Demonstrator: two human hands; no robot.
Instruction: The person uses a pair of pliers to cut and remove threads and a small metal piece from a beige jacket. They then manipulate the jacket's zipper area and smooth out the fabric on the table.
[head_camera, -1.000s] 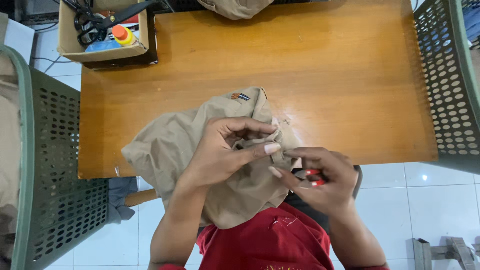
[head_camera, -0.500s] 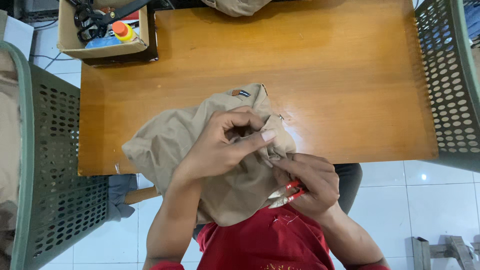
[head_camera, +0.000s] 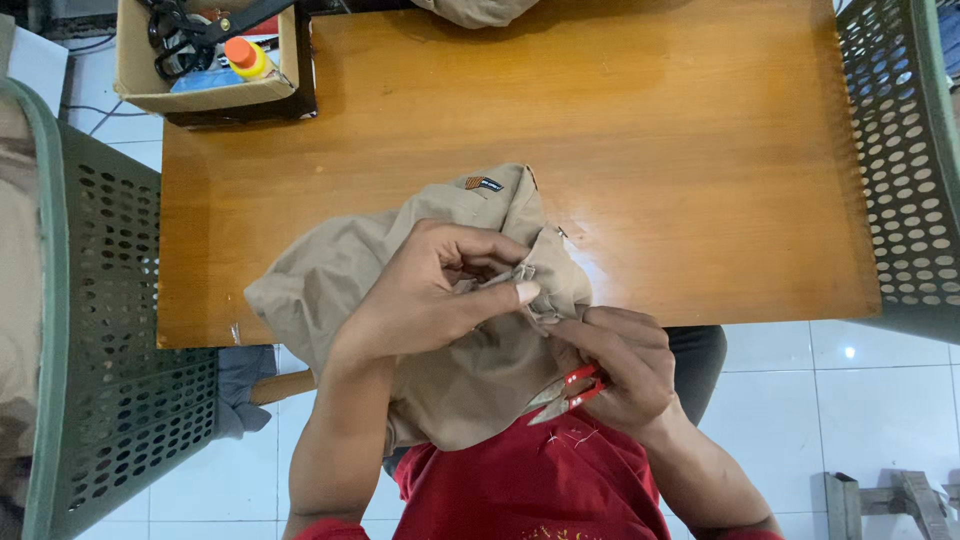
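Garment: a khaki garment (head_camera: 400, 290) lies bunched on the near edge of the wooden table (head_camera: 650, 150), about half of it hanging off toward the person's lap; a small woven label (head_camera: 483, 184) shows on its far fold.
Left hand: the left hand (head_camera: 435, 290) rests on top of the garment; thumb and fingers are closed in a pinch on a small fold of cloth near the garment's right edge, holding it raised.
Right hand: the right hand (head_camera: 615, 370) sits just beside the garment at its near right side; the fingers are curled closed around red-handled thread snips (head_camera: 565, 393), blades pointing back toward the hanging cloth; fingertips touch the pinched fold.
Step in hand: it looks like trimming loose thread at the fold — I judge it goes best if the pinch keeps the cloth taut and only the thread enters the blades, not the cloth itself.
Edges: the garment crosses the near table edge; its hanging part may pull the rest down if the pinch loosens.
Open room: beyond the garment the table is bare wood; a cardboard box (head_camera: 205, 60) of tools stands at the far left corner, well apart from the garment; green perforated baskets (head_camera: 100, 330) stand left and right of the table — sideways room is limited there.
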